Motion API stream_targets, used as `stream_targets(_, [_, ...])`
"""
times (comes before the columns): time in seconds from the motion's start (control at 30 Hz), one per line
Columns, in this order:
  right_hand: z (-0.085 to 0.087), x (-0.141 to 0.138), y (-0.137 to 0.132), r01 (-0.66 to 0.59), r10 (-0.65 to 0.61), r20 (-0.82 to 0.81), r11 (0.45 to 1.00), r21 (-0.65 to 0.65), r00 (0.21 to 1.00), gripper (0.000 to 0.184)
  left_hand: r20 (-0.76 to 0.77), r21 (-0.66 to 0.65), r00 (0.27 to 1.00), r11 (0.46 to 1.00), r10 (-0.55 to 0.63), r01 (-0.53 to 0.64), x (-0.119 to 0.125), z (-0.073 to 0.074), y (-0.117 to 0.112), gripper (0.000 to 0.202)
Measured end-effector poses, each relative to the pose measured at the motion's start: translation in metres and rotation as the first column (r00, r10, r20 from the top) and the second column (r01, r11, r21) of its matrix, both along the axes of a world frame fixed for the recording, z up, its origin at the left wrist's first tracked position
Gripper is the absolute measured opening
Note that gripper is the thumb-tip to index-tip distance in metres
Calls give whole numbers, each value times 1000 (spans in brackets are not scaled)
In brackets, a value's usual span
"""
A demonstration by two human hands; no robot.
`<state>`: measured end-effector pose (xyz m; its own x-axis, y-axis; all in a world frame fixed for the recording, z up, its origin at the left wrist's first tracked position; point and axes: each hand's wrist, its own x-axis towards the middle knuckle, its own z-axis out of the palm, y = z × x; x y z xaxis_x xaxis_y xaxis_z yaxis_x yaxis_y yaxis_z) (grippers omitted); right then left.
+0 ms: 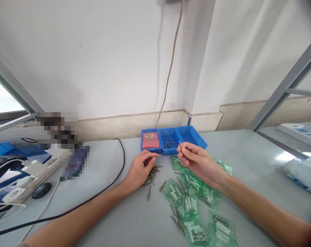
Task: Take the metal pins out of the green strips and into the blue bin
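My right hand [203, 164] is raised in front of the blue bins, with a blind rivet [180, 144] pinched upright between thumb and fingertips. Over a loose pile of blind rivets [153, 174], my left hand [138, 170] is closed in a pinch; a small part of a rivet shows at its fingertips, mostly hidden. Several green plastic bags [190, 204] filled with rivets lie below and beneath my right hand. More loose rivets [176, 219] are scattered between the pile and the bags.
Three blue bins stand joined near the wall: the left bin [142, 148] holds a red packet, the middle bin [162, 131] a few rivets. A black cable [114, 183] crosses the table left. Farther left are a power strip [16, 195] and a mouse [41, 190].
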<state>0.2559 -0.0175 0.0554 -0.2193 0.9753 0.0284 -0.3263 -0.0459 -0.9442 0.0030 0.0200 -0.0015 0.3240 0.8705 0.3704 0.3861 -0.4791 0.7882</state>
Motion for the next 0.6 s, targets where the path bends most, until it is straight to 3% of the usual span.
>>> stream_targets(0.4, [2,-2,-5,-9,9,65,1000,-9,998,34,-51,1,999,1000,-20,20,0,2,-1,26])
stream_targets(0.6, [-6,0,-2,89,-126,300,987,135,946,33,-58,-23,998,1000,-16,14,0,2,-2,25])
